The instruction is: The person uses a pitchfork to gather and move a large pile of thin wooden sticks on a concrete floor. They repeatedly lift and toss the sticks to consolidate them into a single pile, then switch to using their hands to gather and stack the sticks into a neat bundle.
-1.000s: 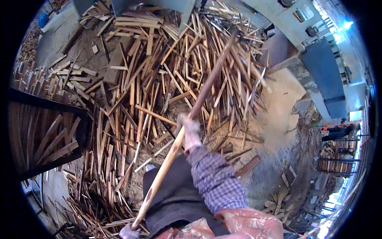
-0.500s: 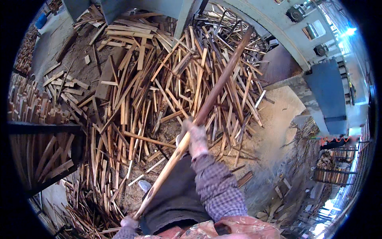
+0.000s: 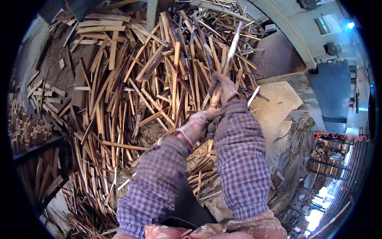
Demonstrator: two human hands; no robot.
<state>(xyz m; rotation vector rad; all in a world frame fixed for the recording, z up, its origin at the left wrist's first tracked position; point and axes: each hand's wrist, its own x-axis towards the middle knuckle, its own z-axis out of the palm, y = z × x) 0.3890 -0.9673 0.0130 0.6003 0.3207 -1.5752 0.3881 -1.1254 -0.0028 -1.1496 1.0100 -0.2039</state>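
Note:
Both my hands wear worn, stained gloves and grip a wooden pole (image 3: 232, 53) that runs away from me, slanting slightly right. My right hand (image 3: 225, 88) is farther along it, its fingers wrapped round the wood. Close behind, my left hand (image 3: 197, 124) is closed at the near part of the pole; its dark fingertips show beside my right forearm, which hides some of the grip. The pole's far part lies over a big heap of loose wood strips (image 3: 175, 79). Where its near end stops, I cannot tell.
Pale green machinery (image 3: 286, 24) curves along the upper right, with a dark blue panel (image 3: 330, 93) below it. A tan board (image 3: 276, 107) lies right of my arms. A dark metal bin (image 3: 39, 147) holding wood pieces stands at the left. A grey post (image 3: 153, 16) rises at the far side.
My left hand has come up from the pole's near end to beside my right hand. My right hand has moved forward and right. The pole no longer crosses in front of my body.

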